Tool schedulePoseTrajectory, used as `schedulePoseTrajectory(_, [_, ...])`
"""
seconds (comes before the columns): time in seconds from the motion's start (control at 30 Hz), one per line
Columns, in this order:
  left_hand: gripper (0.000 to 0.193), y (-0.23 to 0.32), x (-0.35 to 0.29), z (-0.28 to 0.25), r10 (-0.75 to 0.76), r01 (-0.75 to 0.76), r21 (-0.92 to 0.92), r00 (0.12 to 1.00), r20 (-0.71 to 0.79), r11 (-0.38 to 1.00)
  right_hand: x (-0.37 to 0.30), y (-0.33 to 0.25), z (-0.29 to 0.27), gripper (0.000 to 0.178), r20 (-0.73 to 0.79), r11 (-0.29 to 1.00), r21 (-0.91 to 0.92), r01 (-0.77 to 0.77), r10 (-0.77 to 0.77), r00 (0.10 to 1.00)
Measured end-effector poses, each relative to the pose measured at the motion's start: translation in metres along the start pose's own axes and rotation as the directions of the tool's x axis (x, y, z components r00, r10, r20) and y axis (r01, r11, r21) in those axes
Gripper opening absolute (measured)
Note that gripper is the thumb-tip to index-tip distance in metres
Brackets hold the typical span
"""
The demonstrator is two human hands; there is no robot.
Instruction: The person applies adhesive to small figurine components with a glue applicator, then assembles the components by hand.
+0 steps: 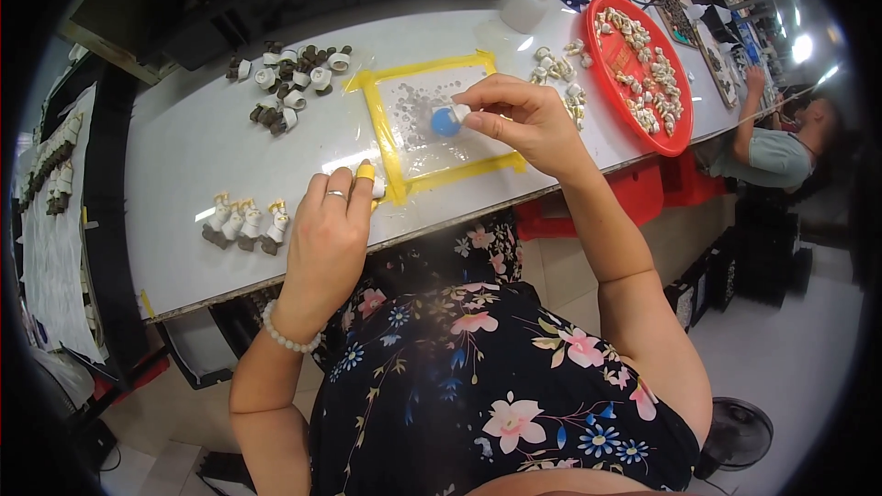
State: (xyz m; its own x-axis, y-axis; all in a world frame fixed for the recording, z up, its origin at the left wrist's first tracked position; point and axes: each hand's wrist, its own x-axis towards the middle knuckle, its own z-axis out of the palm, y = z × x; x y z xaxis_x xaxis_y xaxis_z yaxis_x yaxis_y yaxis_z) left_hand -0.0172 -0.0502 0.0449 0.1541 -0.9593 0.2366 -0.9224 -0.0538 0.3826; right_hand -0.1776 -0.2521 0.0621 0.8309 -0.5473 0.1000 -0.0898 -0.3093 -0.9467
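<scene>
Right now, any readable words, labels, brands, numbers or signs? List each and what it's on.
None can be read.
Red tray: faint marks on its floor, too small and blurred to read.
Blue-and-white piece in the right hand: no lettering visible.
Yellow tape on the table: no lettering visible.

The left forearm rises from a bent elbow, its wrist short of the front edge of the bench. The left hand is just inside that edge, back upward, fingers curled toward the far edge, thumb hidden. The right forearm slants inward across the front edge; the right hand is farther in, thumb and forefinger closed in a pinch, palm facing left.
</scene>
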Motion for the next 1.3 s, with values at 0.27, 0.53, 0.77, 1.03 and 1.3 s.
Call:
schedulePoseTrajectory(0.27, [0.038, -0.007, 0.001, -0.007, 0.114, -0.115, -0.056, 0.993, -0.023, 0.992, -0.003, -0.001, 0.001, 0.02, -0.009, 1.0, -0.005, 0.014, -0.014, 1.0])
schedulePoseTrajectory(0.53, [0.032, 0.003, -0.001, 0.006, -0.201, 0.14, -0.62, 0.979, -0.031, 0.772, -0.009, -0.02, 0.013, 0.021, 0.087, 0.999, -0.033, 0.018, -0.015, 0.996])
schedulePoseTrajectory(0.77, [0.032, 0.016, -0.002, 0.029, -0.429, 0.104, -0.995, 0.898, 0.097, -0.007, -0.018, -0.021, 0.033, 0.019, 0.113, 0.993, -0.028, 0.118, -0.114, 0.987])
schedulePoseTrajectory(1.03, [0.029, 0.013, -0.006, 0.036, -0.427, 0.111, -0.993, 0.897, 0.112, -0.027, -0.021, -0.022, 0.038, 0.022, 0.112, 0.984, -0.098, 0.147, -0.136, 0.984])
schedulePoseTrajectory(1.3, [0.019, 0.011, -0.007, 0.038, -0.388, 0.058, -0.933, 0.917, -0.09, 0.354, -0.021, -0.014, 0.043, 0.022, 0.143, 0.964, -0.18, 0.194, -0.17, 0.975])
